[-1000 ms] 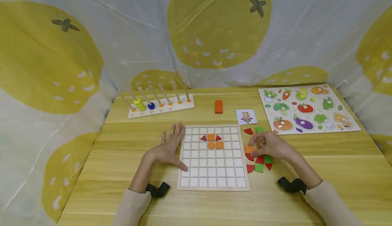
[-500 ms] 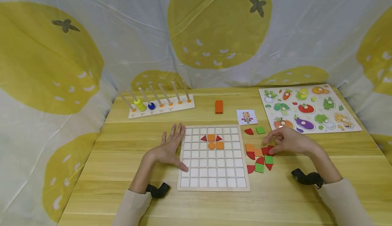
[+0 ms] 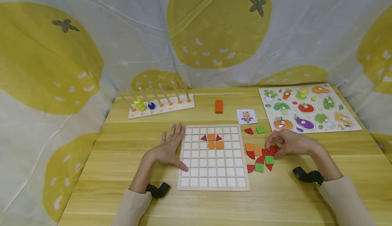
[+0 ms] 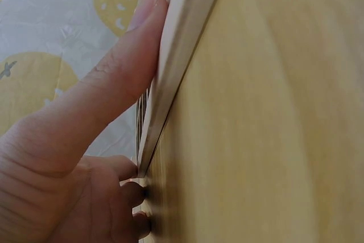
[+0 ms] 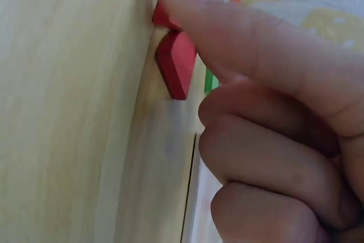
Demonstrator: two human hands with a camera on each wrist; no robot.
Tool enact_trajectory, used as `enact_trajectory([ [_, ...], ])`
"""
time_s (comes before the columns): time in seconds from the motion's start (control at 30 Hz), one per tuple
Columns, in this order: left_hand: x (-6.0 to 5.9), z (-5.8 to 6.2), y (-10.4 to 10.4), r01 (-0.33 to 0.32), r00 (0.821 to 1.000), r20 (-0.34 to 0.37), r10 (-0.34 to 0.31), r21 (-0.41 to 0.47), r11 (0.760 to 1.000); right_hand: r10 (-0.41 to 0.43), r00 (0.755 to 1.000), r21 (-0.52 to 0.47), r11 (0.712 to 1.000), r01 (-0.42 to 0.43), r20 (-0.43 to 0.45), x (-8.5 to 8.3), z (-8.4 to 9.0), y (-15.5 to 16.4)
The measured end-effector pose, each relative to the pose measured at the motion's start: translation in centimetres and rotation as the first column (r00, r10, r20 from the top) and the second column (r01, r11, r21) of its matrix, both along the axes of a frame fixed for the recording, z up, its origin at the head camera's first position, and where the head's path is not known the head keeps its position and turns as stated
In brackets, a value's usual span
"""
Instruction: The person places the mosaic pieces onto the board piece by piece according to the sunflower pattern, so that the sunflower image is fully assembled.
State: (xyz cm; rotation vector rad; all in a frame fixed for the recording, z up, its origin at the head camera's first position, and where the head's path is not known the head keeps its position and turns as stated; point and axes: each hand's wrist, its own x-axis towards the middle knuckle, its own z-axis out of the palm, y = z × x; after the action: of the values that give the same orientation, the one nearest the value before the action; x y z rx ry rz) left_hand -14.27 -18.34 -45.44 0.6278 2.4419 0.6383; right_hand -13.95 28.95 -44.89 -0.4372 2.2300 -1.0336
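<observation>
A wooden grid board lies on the table, with red triangles, orange squares and an orange disc in its upper cells. My left hand rests along its left edge, fingers spread; in the left wrist view the thumb lies on the rim. Over the loose pieces at the board's right, my right hand has thumb and index finger about a group of red pieces. A red piece shows beside the thumb in the right wrist view. The index fingertip is hidden there, so a grip cannot be made out.
A pattern card lies above the board's right corner, near an orange block. At the back left stands a peg counting rack. A vegetable knob puzzle lies at the back right. A green square sits apart.
My right hand has moved right, from the orange square near the board to the red pieces, which have shifted slightly. My left hand stays on the board's edge.
</observation>
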Motion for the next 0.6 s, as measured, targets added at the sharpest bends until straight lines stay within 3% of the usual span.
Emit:
enact_trajectory([
  [0.17, 0.0, 0.0, 0.0, -0.001, 1.000, 0.000, 0.001, -0.006, 1.000, 0.003, 0.999, 0.012, 1.000, -0.002, -0.038, -0.1, -0.3, -0.1],
  [0.6, 0.0, 0.0, 0.0, 0.003, 1.000, -0.002, -0.003, -0.013, 1.000, -0.099, 0.987, 0.064, 0.992, 0.108, -0.128, 0.1, -0.1, -1.3],
])
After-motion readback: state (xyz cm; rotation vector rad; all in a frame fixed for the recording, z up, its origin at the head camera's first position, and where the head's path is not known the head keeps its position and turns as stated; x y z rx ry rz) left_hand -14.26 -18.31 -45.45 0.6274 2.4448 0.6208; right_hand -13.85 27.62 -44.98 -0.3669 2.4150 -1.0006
